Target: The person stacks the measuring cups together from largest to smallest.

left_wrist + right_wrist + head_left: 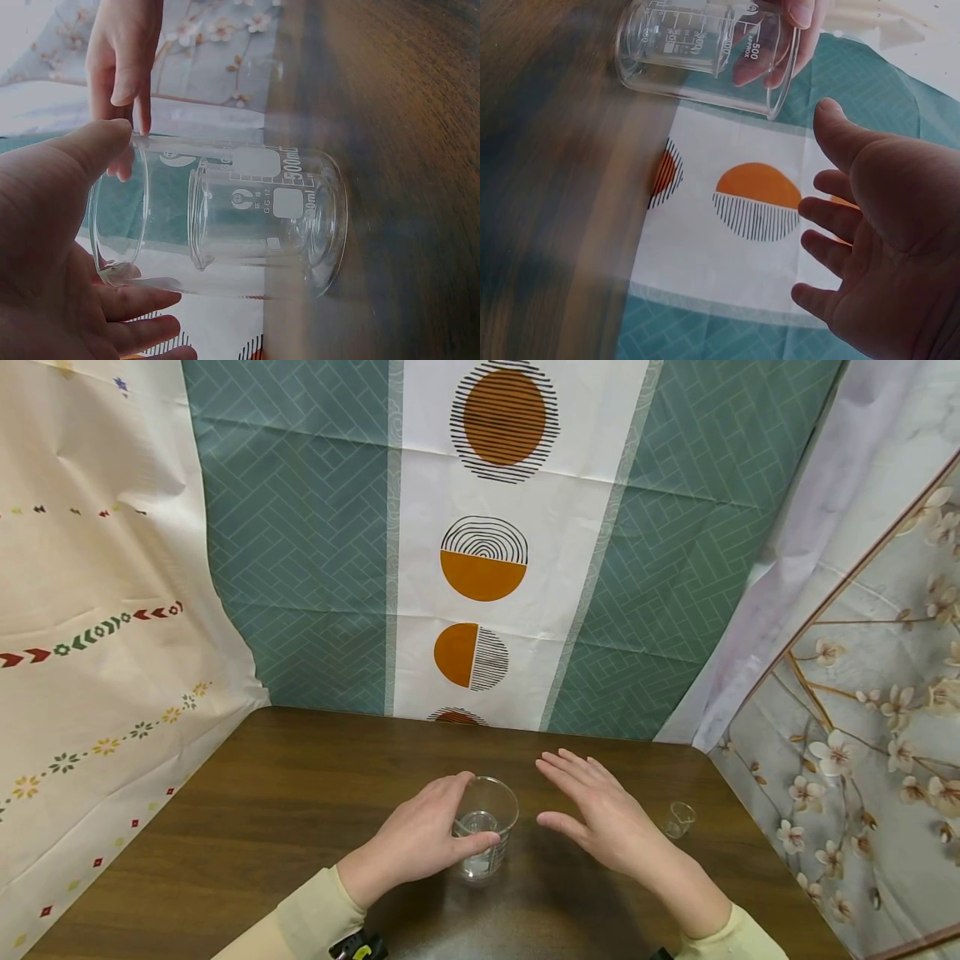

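Note:
A large clear glass beaker [501,806], marked 500 ml in the left wrist view, stands upright on the table. Nested inside it is a smaller glass beaker [251,225] with its own white markings. My left hand [420,835] holds the large beaker near its rim, thumb on the near side and fingers round the far side. To the right, apart from the glass, my right hand [600,814] hovers above the table with its fingers extended and nothing in it. A third, tiny glass beaker [680,820] sits on the table beyond the right wrist.
The brown wooden table [315,777] ends at a teal and white patterned cloth [300,568] at the back. A cream cloth [97,610] hangs on the left, and a floral cloth [847,777] borders the right side.

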A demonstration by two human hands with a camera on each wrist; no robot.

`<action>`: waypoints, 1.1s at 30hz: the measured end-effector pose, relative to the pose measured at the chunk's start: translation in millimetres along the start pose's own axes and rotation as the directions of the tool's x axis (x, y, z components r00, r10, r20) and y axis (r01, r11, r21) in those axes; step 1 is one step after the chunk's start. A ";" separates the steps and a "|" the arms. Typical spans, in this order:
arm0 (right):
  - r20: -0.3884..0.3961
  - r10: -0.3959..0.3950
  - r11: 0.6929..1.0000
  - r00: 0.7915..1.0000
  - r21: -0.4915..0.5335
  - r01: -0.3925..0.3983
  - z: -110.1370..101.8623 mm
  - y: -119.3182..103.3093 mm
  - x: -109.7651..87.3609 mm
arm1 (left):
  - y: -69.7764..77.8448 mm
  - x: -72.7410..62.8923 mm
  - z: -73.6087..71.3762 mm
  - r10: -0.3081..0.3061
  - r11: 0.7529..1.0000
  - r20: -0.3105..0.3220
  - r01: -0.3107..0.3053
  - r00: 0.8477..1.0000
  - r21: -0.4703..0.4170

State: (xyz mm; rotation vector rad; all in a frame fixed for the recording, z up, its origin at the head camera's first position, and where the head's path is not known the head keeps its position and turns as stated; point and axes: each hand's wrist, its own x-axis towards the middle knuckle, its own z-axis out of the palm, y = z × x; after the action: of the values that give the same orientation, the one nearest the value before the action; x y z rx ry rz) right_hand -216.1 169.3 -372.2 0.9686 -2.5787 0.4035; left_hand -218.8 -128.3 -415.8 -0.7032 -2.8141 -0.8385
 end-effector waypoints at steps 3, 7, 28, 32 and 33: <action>-0.010 -0.006 1.000 1.000 -0.010 0.006 -0.3 1.1 -0.6 | -0.4 0.2 0.4 -0.001 1.000 0.003 0.001 1.000 -0.001; -0.009 0.003 1.000 1.000 -0.017 -0.004 -1.5 3.1 -1.6 | -0.5 0.4 0.6 0.002 1.000 0.000 -0.002 1.000 0.000; 0.015 0.071 0.997 0.997 -0.039 -0.070 -5.9 13.4 -8.4 | 0.4 -1.0 0.3 0.010 1.000 -0.007 -0.010 1.000 -0.005; 0.020 0.084 0.996 0.996 -0.043 -0.083 -6.6 16.5 -10.1 | 0.3 -1.0 0.5 0.011 1.000 -0.010 -0.011 1.000 -0.004; 0.019 0.084 0.996 0.996 -0.045 -0.083 -6.6 17.0 -10.1 | 0.2 -1.1 0.4 0.010 1.000 -0.011 -0.010 1.000 -0.003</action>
State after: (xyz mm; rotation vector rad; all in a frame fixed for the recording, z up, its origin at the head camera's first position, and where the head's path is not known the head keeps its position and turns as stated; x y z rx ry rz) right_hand -219.0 190.0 -373.0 0.8562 -2.6424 0.3592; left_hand -217.7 -128.4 -416.2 -0.7111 -2.7980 -0.8431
